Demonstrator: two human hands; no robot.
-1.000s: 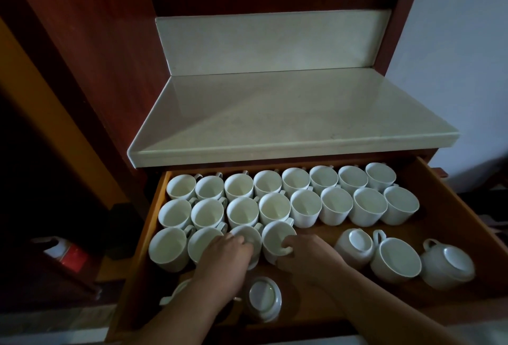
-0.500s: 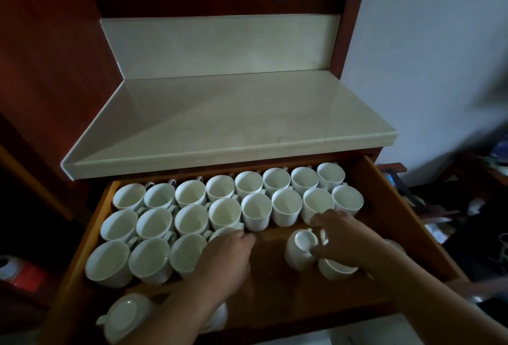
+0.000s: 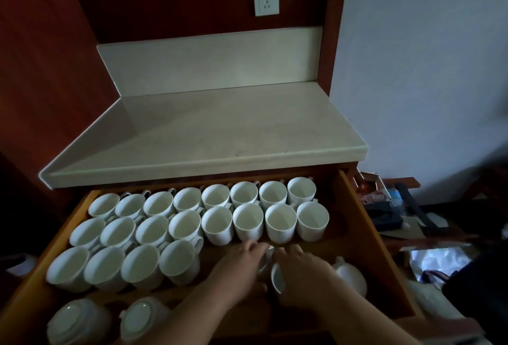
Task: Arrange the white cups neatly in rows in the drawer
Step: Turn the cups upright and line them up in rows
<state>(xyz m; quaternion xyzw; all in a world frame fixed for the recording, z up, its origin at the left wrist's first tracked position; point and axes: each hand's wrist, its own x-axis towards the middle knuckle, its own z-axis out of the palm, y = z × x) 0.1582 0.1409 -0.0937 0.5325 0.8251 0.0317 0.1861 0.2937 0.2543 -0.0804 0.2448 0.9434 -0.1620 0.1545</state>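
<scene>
Open wooden drawer (image 3: 354, 223) under a pale stone tabletop (image 3: 206, 130), filled with white cups.

At the near left corner, two overturned cups (image 3: 78, 320), bases up, side by side and close together. Just behind them, front row (image 3: 140, 265) of four upright cups, mouths up, rims touching or nearly so, ending short of the drawer's middle. Further back, middle row (image 3: 217, 223) and back row (image 3: 215, 196), eight upright cups each, spanning almost the full width, handles mostly tucked toward the back or right.

Right of the front row, in the gap at its end, left hand (image 3: 239, 270), back of the hand up, fingers (image 3: 255, 247) bent and reaching toward the base of the middle row. Gripping or only touching: cannot tell, with blur and the hand's own cover in the way.

Pressed between both hands, tilted cup (image 3: 276, 278), only a crescent of rim showing. Mouth turned left and toward the viewer, long axis leaning roughly left to right rather than upright.

Directly over it, right hand (image 3: 305, 276), fingers (image 3: 291, 252) curled down around the cup's body, holding it.

Just right of that hand, overturned cup (image 3: 351, 276), base up, handle toward the back left, near the drawer's right wall.
</scene>
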